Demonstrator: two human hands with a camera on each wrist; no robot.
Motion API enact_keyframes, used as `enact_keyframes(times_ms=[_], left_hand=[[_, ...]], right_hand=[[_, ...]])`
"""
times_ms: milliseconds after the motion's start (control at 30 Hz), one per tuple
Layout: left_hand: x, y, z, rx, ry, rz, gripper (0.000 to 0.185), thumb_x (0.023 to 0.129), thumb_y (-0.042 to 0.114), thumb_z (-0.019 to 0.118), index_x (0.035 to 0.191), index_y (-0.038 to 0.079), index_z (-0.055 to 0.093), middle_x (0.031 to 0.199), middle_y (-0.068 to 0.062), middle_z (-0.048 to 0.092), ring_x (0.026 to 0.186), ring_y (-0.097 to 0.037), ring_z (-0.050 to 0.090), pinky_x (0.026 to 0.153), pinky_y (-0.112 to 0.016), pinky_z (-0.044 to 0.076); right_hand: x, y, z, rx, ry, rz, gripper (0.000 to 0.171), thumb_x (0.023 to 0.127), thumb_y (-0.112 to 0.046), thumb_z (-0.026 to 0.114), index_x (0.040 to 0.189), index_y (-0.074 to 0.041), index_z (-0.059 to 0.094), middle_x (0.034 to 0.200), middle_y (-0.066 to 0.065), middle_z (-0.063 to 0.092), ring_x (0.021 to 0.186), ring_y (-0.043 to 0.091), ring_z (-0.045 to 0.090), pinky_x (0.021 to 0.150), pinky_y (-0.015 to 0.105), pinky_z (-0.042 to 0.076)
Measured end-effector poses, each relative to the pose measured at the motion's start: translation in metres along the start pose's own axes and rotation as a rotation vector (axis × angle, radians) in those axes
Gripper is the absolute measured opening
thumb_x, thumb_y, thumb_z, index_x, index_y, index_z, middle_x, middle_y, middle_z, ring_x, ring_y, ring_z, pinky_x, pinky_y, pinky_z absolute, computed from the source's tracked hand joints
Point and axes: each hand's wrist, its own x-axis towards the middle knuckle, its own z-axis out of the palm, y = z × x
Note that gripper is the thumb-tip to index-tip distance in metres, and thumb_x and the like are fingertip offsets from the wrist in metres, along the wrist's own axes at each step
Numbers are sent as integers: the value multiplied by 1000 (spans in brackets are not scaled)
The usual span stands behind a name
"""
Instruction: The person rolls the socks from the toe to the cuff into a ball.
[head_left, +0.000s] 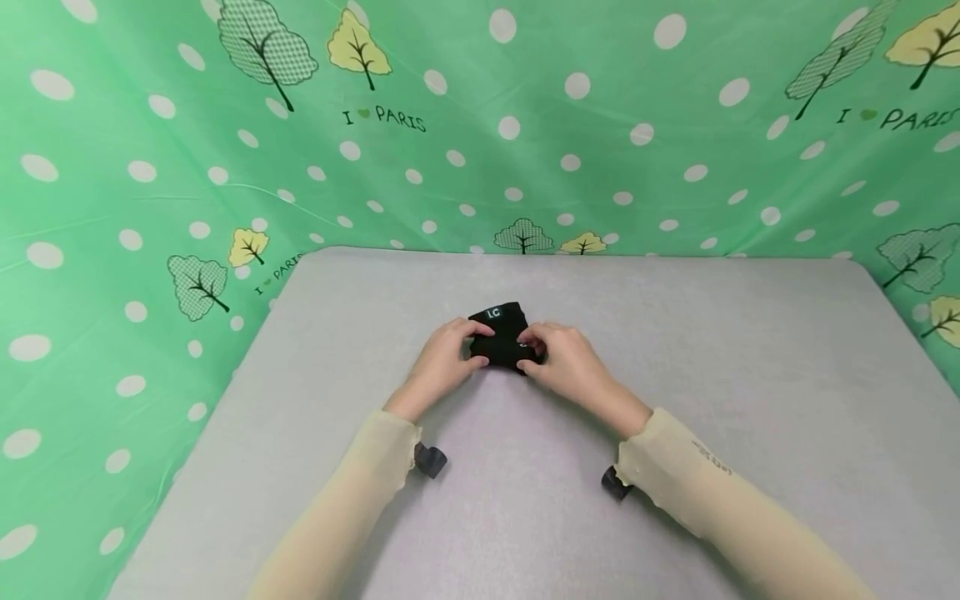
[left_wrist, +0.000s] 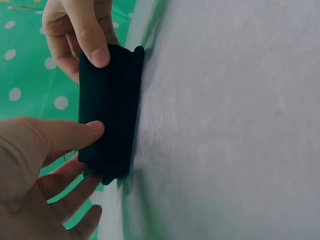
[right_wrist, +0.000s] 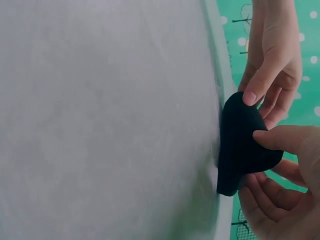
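Note:
A pair of black socks (head_left: 498,343), folded into a thick roll, lies near the middle of the table. A small pale logo shows on the part sticking up behind the roll, and part of another shows at the right. My left hand (head_left: 444,357) pinches the roll's left end, thumb in front and fingers behind. At the right end, my right hand (head_left: 567,358) holds it between thumb and fingers. In the left wrist view the socks (left_wrist: 112,112) hide some of the fingertips. The right wrist view shows the rounded side of the roll (right_wrist: 245,137).
The grey table top (head_left: 675,333) spreads around the hands. Behind and to the left hangs a green dotted cloth (head_left: 450,200) with printed trees. Dark straps (head_left: 430,460) show at both wrists, below the pale sleeves (head_left: 345,492).

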Motion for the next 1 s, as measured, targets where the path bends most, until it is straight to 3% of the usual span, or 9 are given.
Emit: enact_keyframes(times_ms=[167, 400, 633, 900, 1000], left_hand=[[-3, -1, -1, -22, 4, 3, 33, 87, 13, 76, 119, 14, 67, 127, -9, 65, 123, -27, 59, 109, -44, 44], [-4, -3, -1, -9, 13, 15, 31, 89, 18, 76, 119, 16, 69, 127, -7, 66, 125, -27, 58, 111, -44, 42], [0, -1, 0, 71, 25, 3, 30, 93, 28, 71, 122, 19, 70, 131, -5, 66, 123, -30, 57, 109, -48, 42], [6, 4, 1, 150, 36, -20, 31, 94, 31, 69, 122, 20, 72, 126, -4, 64, 116, -30, 56, 100, -47, 44], [9, 6, 0, 173, 36, -36, 30, 93, 33, 69, 120, 20, 73, 125, -4, 65, 115, -30, 56, 97, -47, 45]], right_hand=[[-2, -2, 0, 54, -22, 16, 23, 84, -16, 79, 103, -13, 66, 87, 3, 69, 80, 16, 62, 75, 34, 53], [-1, 2, -2, 120, -39, 52, 19, 87, -15, 77, 104, -11, 69, 87, 5, 70, 78, 16, 63, 74, 32, 55], [3, 6, -3, 168, -26, 120, 22, 89, -18, 75, 109, -9, 73, 96, 9, 72, 84, 19, 67, 78, 36, 57], [8, 14, -1, 136, 27, 113, 25, 89, -20, 75, 110, -6, 75, 103, 11, 70, 84, 21, 65, 77, 34, 53], [9, 15, 0, 153, 44, 91, 26, 88, -16, 76, 112, -5, 72, 106, 11, 69, 91, 24, 66, 81, 37, 55]])
